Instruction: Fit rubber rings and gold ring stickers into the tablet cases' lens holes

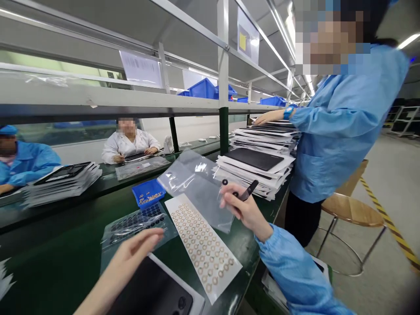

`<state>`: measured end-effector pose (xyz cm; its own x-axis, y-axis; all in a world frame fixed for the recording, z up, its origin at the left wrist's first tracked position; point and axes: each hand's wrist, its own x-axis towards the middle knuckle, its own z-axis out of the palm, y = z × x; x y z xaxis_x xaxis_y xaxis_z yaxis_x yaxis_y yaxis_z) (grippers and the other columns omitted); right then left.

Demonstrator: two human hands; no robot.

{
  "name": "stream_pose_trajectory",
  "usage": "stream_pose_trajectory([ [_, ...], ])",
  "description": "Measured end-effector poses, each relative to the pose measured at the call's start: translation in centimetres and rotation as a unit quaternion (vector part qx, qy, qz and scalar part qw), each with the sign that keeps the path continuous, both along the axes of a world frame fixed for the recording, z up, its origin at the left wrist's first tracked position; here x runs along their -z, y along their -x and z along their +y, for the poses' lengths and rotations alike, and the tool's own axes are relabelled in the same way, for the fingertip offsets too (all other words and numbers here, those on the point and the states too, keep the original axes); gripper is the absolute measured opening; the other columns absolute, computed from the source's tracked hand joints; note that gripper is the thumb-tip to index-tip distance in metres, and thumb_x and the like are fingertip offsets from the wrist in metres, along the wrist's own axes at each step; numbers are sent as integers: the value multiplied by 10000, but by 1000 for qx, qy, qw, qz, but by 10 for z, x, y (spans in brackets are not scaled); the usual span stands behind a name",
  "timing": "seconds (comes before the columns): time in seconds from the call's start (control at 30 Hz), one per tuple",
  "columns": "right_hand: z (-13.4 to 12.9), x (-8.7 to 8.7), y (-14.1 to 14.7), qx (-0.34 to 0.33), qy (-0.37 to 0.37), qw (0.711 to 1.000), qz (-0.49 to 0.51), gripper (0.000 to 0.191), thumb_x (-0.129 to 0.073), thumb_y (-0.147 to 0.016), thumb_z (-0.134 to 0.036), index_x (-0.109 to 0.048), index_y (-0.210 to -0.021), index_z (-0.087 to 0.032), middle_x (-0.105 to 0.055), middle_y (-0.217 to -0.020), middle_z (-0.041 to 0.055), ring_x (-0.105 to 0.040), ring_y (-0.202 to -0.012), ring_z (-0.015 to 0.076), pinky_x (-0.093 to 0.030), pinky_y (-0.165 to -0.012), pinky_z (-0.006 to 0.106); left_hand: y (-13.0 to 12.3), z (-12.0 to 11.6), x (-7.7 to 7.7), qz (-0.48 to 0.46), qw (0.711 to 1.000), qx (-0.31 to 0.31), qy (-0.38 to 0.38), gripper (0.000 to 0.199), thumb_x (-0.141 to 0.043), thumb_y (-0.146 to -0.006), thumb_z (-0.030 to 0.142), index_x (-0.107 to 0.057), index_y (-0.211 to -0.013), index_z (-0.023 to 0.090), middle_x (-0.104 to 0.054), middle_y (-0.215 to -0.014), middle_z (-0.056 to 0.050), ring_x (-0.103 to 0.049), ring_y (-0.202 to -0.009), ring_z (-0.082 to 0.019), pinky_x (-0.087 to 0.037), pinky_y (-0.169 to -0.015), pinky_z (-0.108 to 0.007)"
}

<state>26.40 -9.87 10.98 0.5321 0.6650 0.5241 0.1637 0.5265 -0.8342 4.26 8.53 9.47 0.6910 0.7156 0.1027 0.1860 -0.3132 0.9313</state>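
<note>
My right hand [241,210] is closed around black tweezers [250,190], whose broad end sticks out to the upper right. A small black round piece [225,182] shows by the fingertips; whether the tweezers grip it, I cannot make out. Below that hand lies a white sheet [200,240] with rows of tan rings. My left hand [141,247] holds nothing, its fingers stretched out over a black panel [154,288] with round camera-like openings at one corner. Just beyond those fingers is a clear bag [131,225] over a sheet of black round pieces.
A blue tray [148,192] holds small tan pieces. Clear plastic film [193,170] lies behind the white sheet. Stacked black panels and papers [259,166] stand at the right. A co-worker in a blue smock [344,131] reaches over the stack. A shelf [108,103] crosses above the bench.
</note>
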Motion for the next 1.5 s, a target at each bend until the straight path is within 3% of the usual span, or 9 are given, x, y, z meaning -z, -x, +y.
stream_pose_trajectory([
  [0.1,7,13,28,-67,39,997,0,304,-696,-764,-473,-632,-821,-182,-641,-585,0,-297,-300,25,-168,-297,178,-10,-35,-3,-57,988,107,91,566,-739,-612,591,-715,-1004,183,-712,-970,-116,-646,-971,-299,-528,-839,-337],
  [0.2,9,21,47,-103,88,991,-8,294,-671,-792,-471,-636,-857,-186,-659,-622,13,-310,-302,34,-195,-299,195,-9,-46,-4,-116,981,84,132,594,-712,-675,593,-684,-1090,169,-712,-922,-99,-650,-924,-272,-513,-872,-340],
  [0.33,4,23,55,-113,130,984,-42,290,-656,-806,-462,-639,-927,-199,-687,-674,36,-332,-310,45,-223,-312,212,-4,-41,-7,-127,980,38,147,541,-766,-624,568,-712,-969,155,-692,-765,-61,-642,-780,-232,-518,-796,-308],
  [0.53,-5,21,56,-110,140,983,-38,316,-647,-810,-468,-626,-994,-211,-686,-667,40,-330,-307,53,-232,-324,225,0,-37,-15,-128,981,1,149,514,-792,-574,532,-719,-920,160,-657,-687,-32,-580,-617,-169,-497,-652,-271],
  [0.83,-12,19,56,-124,135,982,-36,355,-624,-829,-480,-627,-1068,-218,-683,-680,49,-327,-312,55,-223,-331,234,0,-37,-22,-109,982,-10,156,505,-792,-521,562,-731,-816,156,-579,-599,-17,-533,-614,-166,-497,-662,-275],
  [1.03,-13,21,55,-122,113,985,-43,384,-602,-836,-515,-633,-1082,-222,-657,-652,29,-380,-331,65,-275,-345,235,3,-34,-20,-133,972,-3,194,538,-835,-523,495,-724,-936,168,-617,-613,-3,-549,-585,-144,-510,-679,-264],
  [1.3,-13,21,57,-111,128,985,-44,307,-603,-830,-505,-659,-949,-228,-439,-380,-52,-386,-335,121,-296,-356,257,2,-31,-18,-140,961,11,238,574,-871,-527,462,-708,-998,179,-610,-613,17,-580,-637,-144,-502,-663,-228],
  [1.5,-15,20,58,-103,140,984,-36,314,-609,-825,-479,-633,-910,-178,-510,-426,-31,-395,-344,104,-310,-367,249,3,-32,-18,-131,961,7,245,587,-871,-536,475,-701,-1009,170,-601,-612,17,-574,-648,-147,-488,-657,-228],
])
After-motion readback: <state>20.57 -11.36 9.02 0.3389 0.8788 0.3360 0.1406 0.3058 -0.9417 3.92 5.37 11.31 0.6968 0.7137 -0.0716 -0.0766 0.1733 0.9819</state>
